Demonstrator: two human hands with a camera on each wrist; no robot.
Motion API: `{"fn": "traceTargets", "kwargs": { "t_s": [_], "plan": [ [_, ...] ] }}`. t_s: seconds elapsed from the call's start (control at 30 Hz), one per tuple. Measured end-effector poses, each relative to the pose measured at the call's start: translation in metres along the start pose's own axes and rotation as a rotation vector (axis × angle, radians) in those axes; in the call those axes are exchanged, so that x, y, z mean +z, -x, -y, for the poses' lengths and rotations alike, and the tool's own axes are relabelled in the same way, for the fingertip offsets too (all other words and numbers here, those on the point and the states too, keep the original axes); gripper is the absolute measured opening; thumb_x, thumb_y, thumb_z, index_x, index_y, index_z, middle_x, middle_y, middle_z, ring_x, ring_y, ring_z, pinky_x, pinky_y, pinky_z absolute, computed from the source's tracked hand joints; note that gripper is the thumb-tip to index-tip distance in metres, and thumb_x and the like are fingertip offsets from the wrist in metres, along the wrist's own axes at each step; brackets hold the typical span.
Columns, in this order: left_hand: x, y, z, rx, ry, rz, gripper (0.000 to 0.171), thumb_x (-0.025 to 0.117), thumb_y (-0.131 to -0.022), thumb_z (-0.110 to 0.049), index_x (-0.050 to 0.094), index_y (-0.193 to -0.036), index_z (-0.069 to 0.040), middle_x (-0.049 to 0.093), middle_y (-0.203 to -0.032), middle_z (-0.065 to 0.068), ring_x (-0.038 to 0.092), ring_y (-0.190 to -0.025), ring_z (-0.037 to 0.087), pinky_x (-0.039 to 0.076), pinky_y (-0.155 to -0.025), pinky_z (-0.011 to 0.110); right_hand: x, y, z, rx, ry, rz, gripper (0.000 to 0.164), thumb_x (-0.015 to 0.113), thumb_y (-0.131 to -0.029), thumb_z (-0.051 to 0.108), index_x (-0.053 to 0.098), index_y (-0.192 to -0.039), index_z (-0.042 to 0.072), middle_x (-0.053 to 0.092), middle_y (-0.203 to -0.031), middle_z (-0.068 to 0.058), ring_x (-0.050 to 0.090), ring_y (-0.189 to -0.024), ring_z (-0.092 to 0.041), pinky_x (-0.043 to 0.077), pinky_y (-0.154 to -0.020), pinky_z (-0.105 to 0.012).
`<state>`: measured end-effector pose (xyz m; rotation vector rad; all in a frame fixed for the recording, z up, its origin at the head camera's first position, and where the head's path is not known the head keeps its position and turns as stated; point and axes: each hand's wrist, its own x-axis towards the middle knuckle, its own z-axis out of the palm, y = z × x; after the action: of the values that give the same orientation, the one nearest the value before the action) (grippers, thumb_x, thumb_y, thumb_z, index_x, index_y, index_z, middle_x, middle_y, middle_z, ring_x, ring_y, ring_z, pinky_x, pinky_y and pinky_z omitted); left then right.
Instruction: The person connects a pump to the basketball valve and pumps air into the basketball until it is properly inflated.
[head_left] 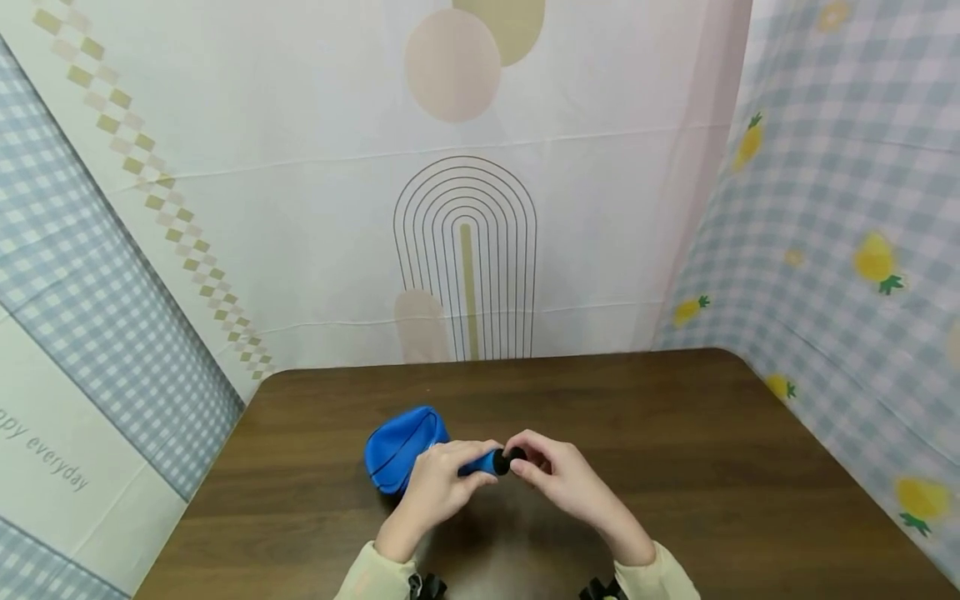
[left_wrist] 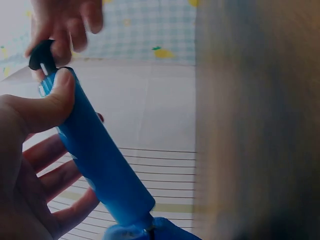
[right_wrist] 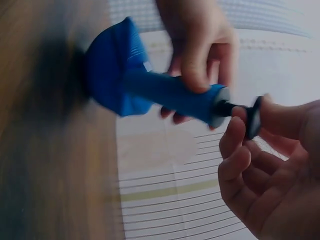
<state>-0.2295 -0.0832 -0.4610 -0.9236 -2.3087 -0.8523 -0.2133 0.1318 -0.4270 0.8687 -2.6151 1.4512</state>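
Left grip point(head_left: 438, 482) holds blue cylinder point(left_wrist: 102, 155), right grip point(head_left: 566, 477) pinches black handle point(right_wrist: 254, 119); cloth point(head_left: 82, 400) reads "ppy everyday".

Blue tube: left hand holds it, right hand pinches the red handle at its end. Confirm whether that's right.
The colour is wrong: the right wrist view shows a black handle. The left hand does hold the blue tube, and the right hand pinches that handle.

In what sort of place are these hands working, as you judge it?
Probably an indoor table corner screened off with fabric: a dark wood-grain table, a white cloth with printed arches behind it, and a blue-checked cloth with yellow fruits at the right.
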Motion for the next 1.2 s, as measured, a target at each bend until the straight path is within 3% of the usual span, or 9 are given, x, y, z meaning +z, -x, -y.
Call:
{"fn": "traceTargets", "kwargs": {
  "t_s": [0.23,0.47,0.63,0.77,0.93,1.07,1.2],
  "plan": [
    [0.001,0.001,0.004,-0.053,0.030,0.012,0.037,0.080,-0.078,-0.028,0.071,-0.113,-0.028,0.074,-0.105,-0.009,0.070,-0.091,0.009,0.055,-0.074,0.029,-0.015,0.002,0.008,-0.060,0.044,-0.011,0.015,0.066,-0.093,0.029,0.067,-0.103,0.018,0.053,-0.070,0.008,0.044,-0.059,0.003,0.040,-0.053,-0.018],
    [-0.004,0.001,0.008,-0.112,0.033,0.003,0.039,0.081,-0.077,-0.025,0.071,-0.114,-0.029,0.074,-0.107,-0.008,0.070,-0.094,0.011,0.056,-0.075,0.030,-0.044,0.017,0.030,-0.092,-0.003,-0.108,0.011,0.072,-0.088,0.020,0.068,-0.099,0.019,0.058,-0.070,0.007,0.050,-0.059,0.001,0.043,-0.051,-0.021],
    [-0.005,-0.001,0.007,-0.145,0.055,0.041,0.039,0.079,-0.079,-0.027,0.069,-0.117,-0.032,0.073,-0.110,-0.009,0.070,-0.097,0.011,0.056,-0.078,0.031,-0.056,0.029,0.040,-0.144,0.025,-0.136,0.017,0.075,-0.085,0.016,0.068,-0.099,0.021,0.056,-0.069,0.009,0.050,-0.060,0.001,0.045,-0.052,-0.021],
    [-0.007,-0.002,0.006,-0.127,0.047,0.044,0.039,0.078,-0.080,-0.027,0.069,-0.117,-0.032,0.073,-0.109,-0.009,0.070,-0.096,0.011,0.056,-0.077,0.030,-0.055,0.029,0.041,-0.153,0.061,-0.151,0.018,0.076,-0.084,0.017,0.066,-0.099,0.021,0.057,-0.071,0.009,0.051,-0.062,0.001,0.046,-0.054,-0.020],
    [-0.009,-0.002,0.003,-0.041,-0.008,-0.027,0.043,0.082,-0.075,-0.024,0.071,-0.117,-0.027,0.075,-0.104,-0.006,0.070,-0.090,0.012,0.055,-0.074,0.031,-0.048,0.022,0.028,-0.083,0.062,-0.181,0.015,0.071,-0.087,0.018,0.064,-0.101,0.019,0.057,-0.075,0.007,0.049,-0.063,0.000,0.045,-0.056,-0.021],
    [-0.007,-0.002,0.001,0.018,-0.052,-0.057,0.043,0.082,-0.074,-0.025,0.072,-0.116,-0.023,0.075,-0.102,-0.004,0.071,-0.088,0.012,0.056,-0.073,0.030,-0.033,0.010,0.013,-0.034,0.076,-0.177,0.013,0.068,-0.089,0.018,0.063,-0.101,0.017,0.053,-0.077,0.006,0.046,-0.063,0.001,0.042,-0.057,-0.019],
    [-0.004,-0.002,-0.002,0.023,-0.047,-0.051,0.042,0.082,-0.075,-0.024,0.072,-0.115,-0.020,0.076,-0.102,-0.002,0.071,-0.088,0.013,0.056,-0.072,0.031,-0.014,0.002,0.006,-0.047,0.115,-0.163,0.013,0.069,-0.089,0.020,0.062,-0.100,0.016,0.050,-0.075,0.007,0.045,-0.061,0.001,0.043,-0.056,-0.019]
  ]
}}
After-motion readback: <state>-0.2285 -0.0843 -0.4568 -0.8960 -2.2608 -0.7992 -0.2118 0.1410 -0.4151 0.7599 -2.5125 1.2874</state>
